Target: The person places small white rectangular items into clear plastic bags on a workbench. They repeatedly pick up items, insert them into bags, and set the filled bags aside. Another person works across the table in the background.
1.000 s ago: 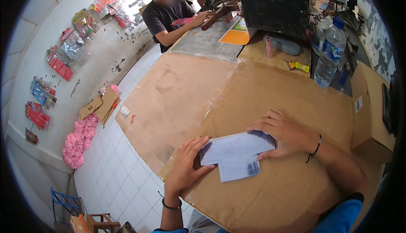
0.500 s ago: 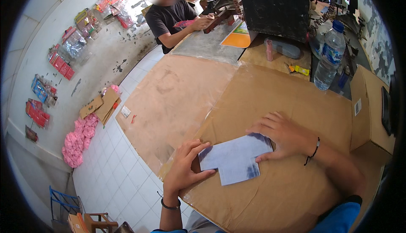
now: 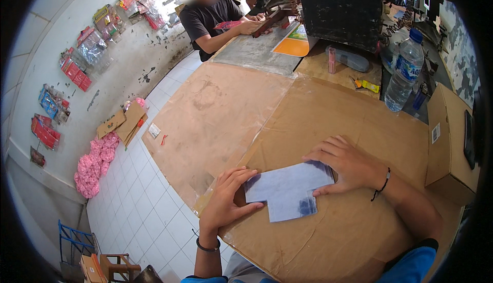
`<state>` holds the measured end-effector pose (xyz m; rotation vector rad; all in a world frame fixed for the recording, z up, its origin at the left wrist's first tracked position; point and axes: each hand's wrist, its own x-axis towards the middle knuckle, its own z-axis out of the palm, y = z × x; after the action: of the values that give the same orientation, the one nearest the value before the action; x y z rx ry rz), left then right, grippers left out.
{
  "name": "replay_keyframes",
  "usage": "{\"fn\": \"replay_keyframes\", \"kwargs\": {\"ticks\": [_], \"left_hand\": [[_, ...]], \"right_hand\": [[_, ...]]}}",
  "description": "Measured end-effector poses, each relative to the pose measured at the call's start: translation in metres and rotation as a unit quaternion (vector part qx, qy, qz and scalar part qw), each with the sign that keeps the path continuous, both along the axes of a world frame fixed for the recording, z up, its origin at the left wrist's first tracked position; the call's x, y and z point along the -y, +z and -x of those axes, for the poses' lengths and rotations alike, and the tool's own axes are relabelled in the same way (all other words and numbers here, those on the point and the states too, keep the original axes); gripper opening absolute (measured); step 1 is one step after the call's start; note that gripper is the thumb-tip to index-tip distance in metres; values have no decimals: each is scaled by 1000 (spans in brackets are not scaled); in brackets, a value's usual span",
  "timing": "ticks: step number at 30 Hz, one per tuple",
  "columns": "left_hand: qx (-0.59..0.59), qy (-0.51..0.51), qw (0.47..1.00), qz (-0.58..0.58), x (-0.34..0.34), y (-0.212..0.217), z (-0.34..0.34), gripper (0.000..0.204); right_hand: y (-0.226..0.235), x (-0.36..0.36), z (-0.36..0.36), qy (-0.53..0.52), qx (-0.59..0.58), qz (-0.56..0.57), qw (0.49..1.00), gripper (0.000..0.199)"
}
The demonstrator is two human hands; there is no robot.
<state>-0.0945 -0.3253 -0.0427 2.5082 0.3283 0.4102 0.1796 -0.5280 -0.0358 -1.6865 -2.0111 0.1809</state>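
A flat, T-shaped pale blue piece (image 3: 287, 188), which looks like thin stacked sheets, lies on the brown-covered tabletop with its narrow part pointing toward me. Dark bluish patches show on its lower right corner and near its upper ends. My left hand (image 3: 229, 196) closes on the left end, thumb along the near edge and fingers at the far corner. At the opposite end my right hand (image 3: 346, 167) grips likewise, thumb at the inner corner and fingers over the far edge. The palms hide parts of both ends.
Brown sheeting (image 3: 328, 113) covers the table. A water bottle (image 3: 405, 72) and a cardboard box (image 3: 447, 139) stand at the right. Behind are a pink tube (image 3: 332, 61), a yellow wrapper (image 3: 368, 86) and a black cabinet (image 3: 339, 13). Another person (image 3: 215, 18) works at the far side.
The whole view has shifted slightly. Both hands keep their hold on the T-shaped piece, which has hardly moved on the table.
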Motion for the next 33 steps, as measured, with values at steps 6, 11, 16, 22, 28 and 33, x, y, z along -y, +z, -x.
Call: {"fn": "replay_keyframes", "kwargs": {"ticks": [6,11,16,22,28,33], "left_hand": [[3,10,1000,21,-1,-4,2,76],[19,14,1000,17,-3,-6,4,77],[17,16,1000,17,-4,-7,4,79],[29,1,1000,10,-1,-4,3,79],[21,8,1000,13,-4,-7,4,78],[16,8,1000,16,-2,-3,3,77]], "right_hand": [[0,1,1,-10,4,16,1000,73],[-3,0,1,-17,4,7,1000,73],[-4,-1,0,-17,5,-12,1000,71],[-4,-1,2,-21,3,-10,1000,70],[-3,-2,1,-18,15,-22,999,71],[-2,-1,0,-3,-6,-10,1000,72]]}}
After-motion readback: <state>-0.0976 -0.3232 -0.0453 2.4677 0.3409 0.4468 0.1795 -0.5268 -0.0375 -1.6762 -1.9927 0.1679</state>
